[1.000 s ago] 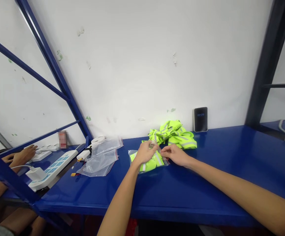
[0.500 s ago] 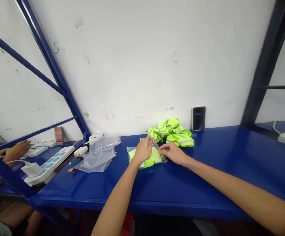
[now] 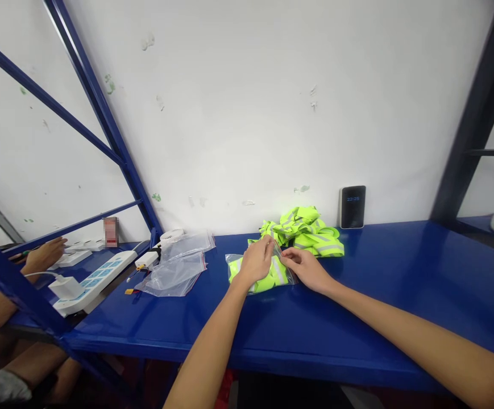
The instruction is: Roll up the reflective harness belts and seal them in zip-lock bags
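In the head view, the left hand [image 3: 257, 262] lies over a clear zip-lock bag [image 3: 268, 283] near the middle of the blue table [image 3: 374, 324]; its fingertips seem to pinch the bag's upper right edge, though the exact grip is partly hidden. The right hand [image 3: 306, 268] grips the same edge between thumb and fingers, just to the right. Inside the bag lies folded fluorescent yellow-green fabric [image 3: 278, 269] with silver reflective strips. Just beyond the hands, a loose heap of matching reflective fabric [image 3: 302, 230] rests by the wall [image 3: 238, 113]. To its far right a digital clock [image 3: 352, 207] stands upright, reading 22:25. On the left, red-edged clear bags [image 3: 174, 277] overlap beside a white adapter [image 3: 147, 259] and a yellow connector [image 3: 129, 291]. Farther left are a white power strip [image 3: 102, 278] with a plug [image 3: 65, 288] in it and a co-worker's hand [image 3: 45, 254].
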Demonstrator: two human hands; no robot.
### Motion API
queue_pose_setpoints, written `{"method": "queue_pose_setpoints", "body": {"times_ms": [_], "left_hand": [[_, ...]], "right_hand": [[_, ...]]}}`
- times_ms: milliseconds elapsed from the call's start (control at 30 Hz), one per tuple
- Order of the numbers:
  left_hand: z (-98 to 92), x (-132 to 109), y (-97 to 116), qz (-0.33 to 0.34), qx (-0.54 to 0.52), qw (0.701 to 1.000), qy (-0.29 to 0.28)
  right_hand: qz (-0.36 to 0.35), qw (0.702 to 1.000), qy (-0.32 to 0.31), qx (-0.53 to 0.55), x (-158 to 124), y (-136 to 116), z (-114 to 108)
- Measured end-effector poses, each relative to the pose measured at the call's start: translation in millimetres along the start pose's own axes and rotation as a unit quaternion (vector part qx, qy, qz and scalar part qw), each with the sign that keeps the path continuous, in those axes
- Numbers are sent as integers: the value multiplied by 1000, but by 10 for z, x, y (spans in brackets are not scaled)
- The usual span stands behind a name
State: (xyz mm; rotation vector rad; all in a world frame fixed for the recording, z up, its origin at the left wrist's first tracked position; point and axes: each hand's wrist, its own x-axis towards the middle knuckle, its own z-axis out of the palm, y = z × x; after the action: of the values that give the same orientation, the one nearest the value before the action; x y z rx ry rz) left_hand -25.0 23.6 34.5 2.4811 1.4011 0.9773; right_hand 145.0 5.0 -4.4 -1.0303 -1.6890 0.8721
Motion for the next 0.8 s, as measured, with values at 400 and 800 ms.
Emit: {"method": "queue_pose_setpoints", "body": {"times_ms": [400,800], "left_hand": [[-15,15,-19,6,-88,996,-26],[13,76,-102,8,-193,978,-83]], "right_hand": [[7,1000,0,11,1,-2,24],[-4,1000,3,-30,-18,-10,16]]}}
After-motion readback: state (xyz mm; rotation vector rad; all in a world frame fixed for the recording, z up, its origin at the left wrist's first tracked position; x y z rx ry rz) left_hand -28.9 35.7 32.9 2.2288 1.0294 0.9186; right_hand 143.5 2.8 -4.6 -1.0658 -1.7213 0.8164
